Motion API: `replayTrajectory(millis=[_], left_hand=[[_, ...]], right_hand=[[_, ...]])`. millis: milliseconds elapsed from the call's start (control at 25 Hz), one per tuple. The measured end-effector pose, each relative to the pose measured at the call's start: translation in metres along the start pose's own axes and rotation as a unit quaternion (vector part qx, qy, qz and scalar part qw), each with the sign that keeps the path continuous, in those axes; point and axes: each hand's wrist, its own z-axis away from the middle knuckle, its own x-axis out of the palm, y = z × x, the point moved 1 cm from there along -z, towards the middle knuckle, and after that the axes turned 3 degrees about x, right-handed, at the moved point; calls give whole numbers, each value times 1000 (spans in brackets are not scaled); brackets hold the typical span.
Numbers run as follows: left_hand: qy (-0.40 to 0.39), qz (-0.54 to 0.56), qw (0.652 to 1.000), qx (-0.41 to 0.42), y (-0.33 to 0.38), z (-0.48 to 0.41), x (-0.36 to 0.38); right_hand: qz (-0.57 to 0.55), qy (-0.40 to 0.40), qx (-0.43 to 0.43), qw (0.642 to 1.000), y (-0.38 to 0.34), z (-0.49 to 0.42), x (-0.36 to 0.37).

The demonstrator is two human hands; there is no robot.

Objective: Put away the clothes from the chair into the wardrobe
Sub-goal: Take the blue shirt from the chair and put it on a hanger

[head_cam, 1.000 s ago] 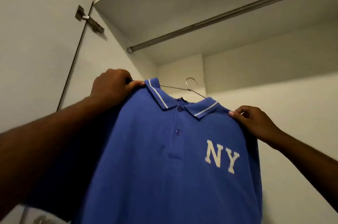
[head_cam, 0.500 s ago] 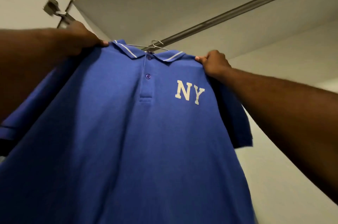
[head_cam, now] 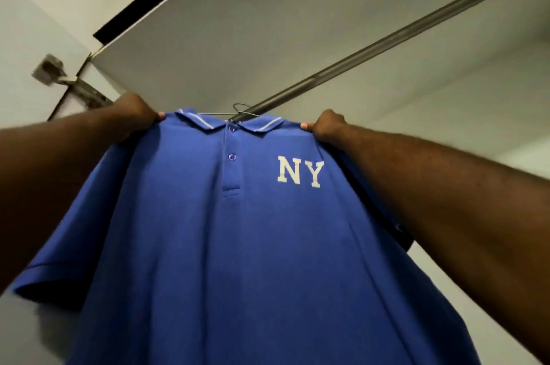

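Observation:
A blue polo shirt [head_cam: 214, 239] with white "NY" letters on the chest fills the lower middle of the view, held up high on a wire hanger [head_cam: 241, 111]. My left hand [head_cam: 135, 110] grips the shirt's left shoulder. At the other shoulder, my right hand [head_cam: 327, 124] pinches the fabric. The hanger's hook sits at the left end of the wardrobe's metal rail [head_cam: 387, 40]; I cannot tell whether it rests over the rail or just touches it. The rest of the hanger is hidden inside the shirt.
The underside of the wardrobe's top shelf [head_cam: 253, 22] spans above the rail. The open wardrobe door [head_cam: 26, 37] stands at the left, with a metal hinge [head_cam: 74, 86] close to my left hand. The white back wall [head_cam: 476, 96] lies behind the rail.
Both hands have lifted the shirt from well below the rail up to it, and the hanger hook now meets the rail. The view has tilted upward.

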Motion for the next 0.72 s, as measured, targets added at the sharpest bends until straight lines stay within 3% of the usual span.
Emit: replayTrajectory(millis=[320, 400, 480, 560, 720], left_hand=[[-3, -2, 1000, 16, 18, -1, 12], [2, -97, 995, 19, 23, 20, 16], [44, -237, 968, 75, 23, 51, 12], [55, -291, 942, 160, 24, 85, 9], [-52, -343, 897, 274, 35, 156, 31]], right_hand=[[-27, -58, 31, 997, 25, -25, 6], [-13, -56, 14, 998, 37, -16, 10], [-4, -61, -17, 998, 47, 4, 13], [1, -115, -39, 993, 55, 36, 13], [15, -210, -160, 964, 59, 110, 18]])
